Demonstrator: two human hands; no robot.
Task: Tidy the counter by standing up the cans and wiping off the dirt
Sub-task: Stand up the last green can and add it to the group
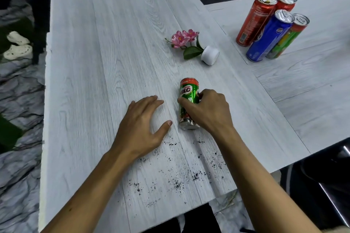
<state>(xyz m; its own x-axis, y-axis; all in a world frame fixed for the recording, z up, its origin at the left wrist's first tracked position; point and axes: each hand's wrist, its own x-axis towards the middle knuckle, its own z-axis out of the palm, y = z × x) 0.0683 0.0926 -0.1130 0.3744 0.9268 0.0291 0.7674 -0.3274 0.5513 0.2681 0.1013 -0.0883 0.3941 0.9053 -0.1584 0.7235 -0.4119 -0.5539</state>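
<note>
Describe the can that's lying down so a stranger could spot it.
On the pale wood-grain counter, just beyond the dark dirt near the front edge, the right hand grips a green Milo can. It is the only can lying on its side; the other four cans stand clustered at far right.

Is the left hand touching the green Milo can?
Apart. The head view shows a strip of bare counter between the thumb of the left hand and the Milo can, which only the right hand grips.
</note>
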